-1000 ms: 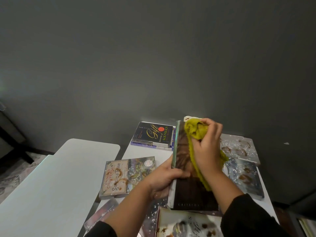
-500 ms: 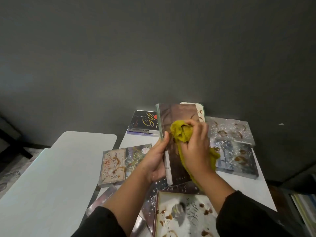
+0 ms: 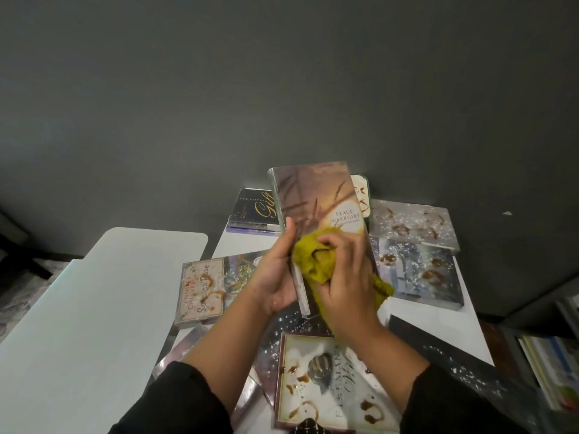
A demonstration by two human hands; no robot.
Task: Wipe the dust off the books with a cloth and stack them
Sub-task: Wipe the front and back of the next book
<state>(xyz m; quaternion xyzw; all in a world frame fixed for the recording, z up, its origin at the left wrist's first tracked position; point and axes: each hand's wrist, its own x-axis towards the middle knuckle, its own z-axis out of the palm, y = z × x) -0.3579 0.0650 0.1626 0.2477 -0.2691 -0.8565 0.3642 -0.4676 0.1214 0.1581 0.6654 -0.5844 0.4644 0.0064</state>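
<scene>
White table point(image 3: 250, 245); cloth point(image 3: 308, 261) bunched under right fingers point(image 3: 341, 255) on book point(image 3: 316, 195).

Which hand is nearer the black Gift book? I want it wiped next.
Left. The left hand grips the Peace Warriors book's spine edge, just below the Gift book; the right hand, holding the cloth, sits farther right.
</scene>
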